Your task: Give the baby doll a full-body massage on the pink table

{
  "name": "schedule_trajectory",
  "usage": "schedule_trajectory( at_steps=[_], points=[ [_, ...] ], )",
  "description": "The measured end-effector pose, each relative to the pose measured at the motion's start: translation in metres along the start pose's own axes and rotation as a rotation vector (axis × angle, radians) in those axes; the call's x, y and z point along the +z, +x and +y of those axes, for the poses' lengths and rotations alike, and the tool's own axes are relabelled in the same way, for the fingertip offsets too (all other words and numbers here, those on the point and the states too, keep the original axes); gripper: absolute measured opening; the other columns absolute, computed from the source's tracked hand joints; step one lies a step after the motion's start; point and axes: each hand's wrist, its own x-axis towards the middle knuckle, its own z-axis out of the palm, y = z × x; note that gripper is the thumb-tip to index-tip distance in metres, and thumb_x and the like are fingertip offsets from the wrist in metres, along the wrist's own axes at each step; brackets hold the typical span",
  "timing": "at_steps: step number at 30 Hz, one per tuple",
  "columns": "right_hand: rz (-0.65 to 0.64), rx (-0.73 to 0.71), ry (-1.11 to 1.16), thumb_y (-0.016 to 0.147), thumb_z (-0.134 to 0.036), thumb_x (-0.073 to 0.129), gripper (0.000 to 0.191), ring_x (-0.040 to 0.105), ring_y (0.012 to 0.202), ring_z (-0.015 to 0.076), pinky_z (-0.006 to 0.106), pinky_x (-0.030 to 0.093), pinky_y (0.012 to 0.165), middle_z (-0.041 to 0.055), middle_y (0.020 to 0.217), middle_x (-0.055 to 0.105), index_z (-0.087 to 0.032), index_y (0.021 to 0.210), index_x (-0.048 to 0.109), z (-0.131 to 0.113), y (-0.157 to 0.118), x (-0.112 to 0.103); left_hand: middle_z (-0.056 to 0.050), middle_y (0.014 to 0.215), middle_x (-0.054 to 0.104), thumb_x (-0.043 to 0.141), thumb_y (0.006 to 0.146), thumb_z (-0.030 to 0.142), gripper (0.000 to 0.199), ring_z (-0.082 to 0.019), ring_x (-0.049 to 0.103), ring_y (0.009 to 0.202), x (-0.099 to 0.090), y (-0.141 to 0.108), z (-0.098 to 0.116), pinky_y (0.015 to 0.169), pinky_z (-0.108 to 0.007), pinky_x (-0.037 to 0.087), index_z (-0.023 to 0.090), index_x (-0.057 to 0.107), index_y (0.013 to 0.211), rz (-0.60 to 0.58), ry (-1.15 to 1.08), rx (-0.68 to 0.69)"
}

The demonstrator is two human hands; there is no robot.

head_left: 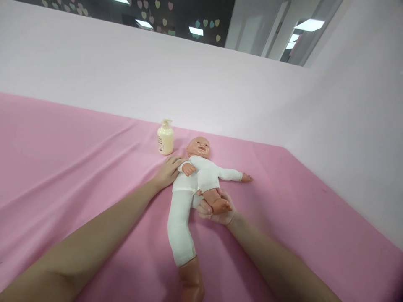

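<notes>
A baby doll (184,209) in a white cloth suit lies on its back, its head away from me. My left hand (169,171) is at the doll's bent arm near the shoulder, with its fingers closed along the sleeve; part of the grip is hidden. The doll's small hand (189,169) rests over its chest. From below, my right hand (225,216) is wrapped round the doll's other-side lower leg (211,196), which is folded up toward the belly. One doll leg stretches toward me, and the far arm (231,174) lies out to the right.
Beyond my left hand, a cream pump bottle (166,138) stands upright near the doll's head. Pink cloth (78,167) with creases covers the surface. White padded walls (157,79) rise at the back and right, with a dark window (176,16) bearing heart shapes above.
</notes>
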Motion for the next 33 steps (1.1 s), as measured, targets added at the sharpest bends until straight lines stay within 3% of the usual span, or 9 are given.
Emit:
schedule_trajectory(
  at_steps=[10, 20, 33],
  points=[
    [-0.034, -0.001, -0.004, 0.080, -0.066, 0.062, 0.054, 0.033, 0.050, 0.0111, 0.026, 0.023, 0.053, -0.0031, 0.059, 0.054, -0.017, 0.102, 0.062, 0.001, 0.000, -0.004, -0.010, 0.137, 0.057, 0.042, 0.100, 0.026, 0.043, -0.027, 0.048, 0.128, -0.001, 0.000, 0.000, 0.111, -0.047, 0.041, 0.024, 0.057, 0.140, -0.014, 0.006, -0.008],
    [0.023, 0.010, 0.004, 0.081, -0.067, 0.060, 0.056, 0.033, 0.053, 0.0117, 0.027, 0.026, 0.056, -0.0030, 0.059, 0.053, -0.015, 0.102, 0.063, 0.002, -0.001, -0.007, -0.010, 0.135, 0.058, 0.042, 0.099, 0.023, 0.044, -0.027, 0.050, 0.124, -0.007, 0.000, 0.012, 0.109, -0.045, 0.042, 0.026, 0.056, 0.141, -0.012, 0.041, 0.035],
    [0.105, 0.023, -0.063, 0.075, -0.073, 0.064, 0.060, 0.040, 0.055, 0.0133, 0.028, 0.031, 0.058, -0.0027, 0.058, 0.052, -0.018, 0.099, 0.060, 0.003, -0.001, -0.008, -0.009, 0.135, 0.060, 0.042, 0.101, 0.031, 0.041, -0.027, 0.050, 0.128, -0.003, 0.001, 0.005, 0.112, -0.046, 0.040, 0.025, 0.059, 0.138, 0.042, -0.037, -0.027]
  ],
)
